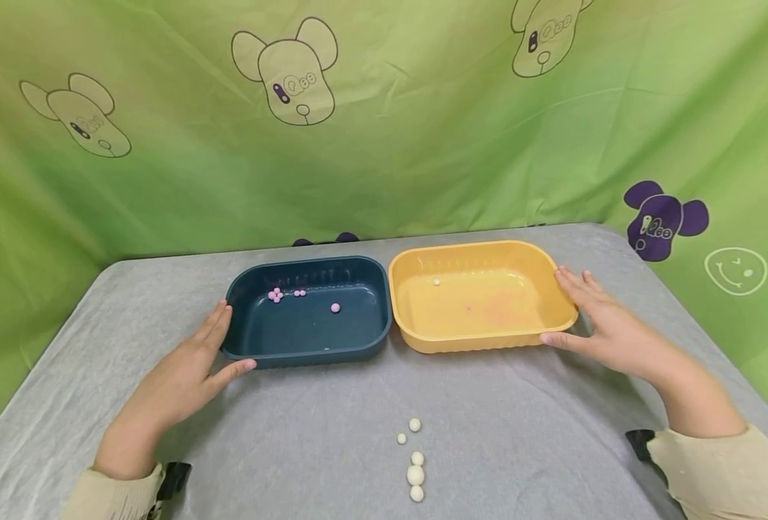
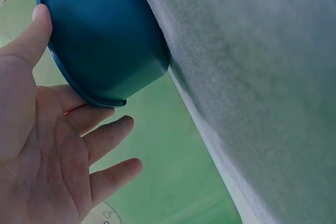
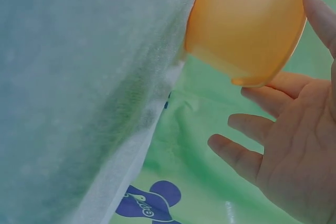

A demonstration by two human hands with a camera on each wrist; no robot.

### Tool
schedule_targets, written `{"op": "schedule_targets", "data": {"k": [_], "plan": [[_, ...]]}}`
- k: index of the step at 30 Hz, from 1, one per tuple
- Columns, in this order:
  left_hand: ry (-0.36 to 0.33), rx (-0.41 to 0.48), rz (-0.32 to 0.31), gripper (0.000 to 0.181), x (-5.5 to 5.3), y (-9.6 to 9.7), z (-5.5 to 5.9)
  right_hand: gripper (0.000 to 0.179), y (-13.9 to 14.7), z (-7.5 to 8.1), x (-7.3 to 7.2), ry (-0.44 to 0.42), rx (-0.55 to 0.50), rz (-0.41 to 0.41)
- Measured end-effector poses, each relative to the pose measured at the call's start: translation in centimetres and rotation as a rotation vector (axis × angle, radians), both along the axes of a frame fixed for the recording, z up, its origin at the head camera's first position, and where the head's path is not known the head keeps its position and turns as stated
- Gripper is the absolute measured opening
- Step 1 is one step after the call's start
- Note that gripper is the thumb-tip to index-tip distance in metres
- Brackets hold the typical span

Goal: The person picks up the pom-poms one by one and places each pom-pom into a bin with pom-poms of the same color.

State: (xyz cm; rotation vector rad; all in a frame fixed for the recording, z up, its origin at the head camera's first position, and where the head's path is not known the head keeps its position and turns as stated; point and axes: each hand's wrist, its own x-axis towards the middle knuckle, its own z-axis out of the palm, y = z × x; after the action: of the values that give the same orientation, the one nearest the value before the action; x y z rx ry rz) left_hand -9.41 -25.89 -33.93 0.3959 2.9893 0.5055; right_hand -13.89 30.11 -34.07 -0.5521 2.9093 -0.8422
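Two rounded rectangular trays stand side by side on the table, a dark blue one (image 1: 305,357) at left and a yellow one (image 1: 475,342) at right. My left hand (image 1: 178,379) touches the blue tray's left end, thumb at the near rim and straight fingers along the side. At the yellow tray's right end, my right hand (image 1: 624,336) does the same with thumb and fingers spread. Several small pink balls (image 1: 335,308) lie in the blue tray. The yellow tray has one tiny white ball (image 1: 437,282). Both wrist views show the palms facing the tray walls.
In front of the trays, several white balls (image 1: 415,475) of differing sizes lie in a rough line on the grey tablecloth (image 1: 318,433). A green curtain (image 1: 384,159) with cartoon heads hangs behind the table's back edge.
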Motion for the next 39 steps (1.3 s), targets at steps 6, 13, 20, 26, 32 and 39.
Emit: {"op": "schedule_targets", "data": {"k": [6,13,20,26,32,39], "plan": [[-0.003,0.002,-0.003,0.096,0.04,-0.09,-0.09,0.102,-0.1,0.18,0.04,-0.052,0.011,-0.016],[0.007,0.004,-0.01,0.096,0.07,-0.1,-0.08,0.102,-0.04,0.04,0.06,-0.076,0.018,-0.022],[0.036,0.008,-0.02,0.095,-0.02,-0.18,-0.12,0.101,-0.02,0.03,0.17,-0.088,0.01,-0.026],[0.041,0.006,-0.018,0.095,0.02,-0.29,-0.06,0.101,-0.03,0.15,0.25,-0.092,0.015,-0.029],[0.05,0.012,-0.024,0.093,0.04,-0.4,0.03,0.101,-0.1,0.31,0.21,-0.1,0.016,-0.035],[0.044,0.06,-0.037,0.089,0.02,-0.21,0.23,0.102,0.0,0.27,0.2,-0.102,0.008,-0.035]]}}
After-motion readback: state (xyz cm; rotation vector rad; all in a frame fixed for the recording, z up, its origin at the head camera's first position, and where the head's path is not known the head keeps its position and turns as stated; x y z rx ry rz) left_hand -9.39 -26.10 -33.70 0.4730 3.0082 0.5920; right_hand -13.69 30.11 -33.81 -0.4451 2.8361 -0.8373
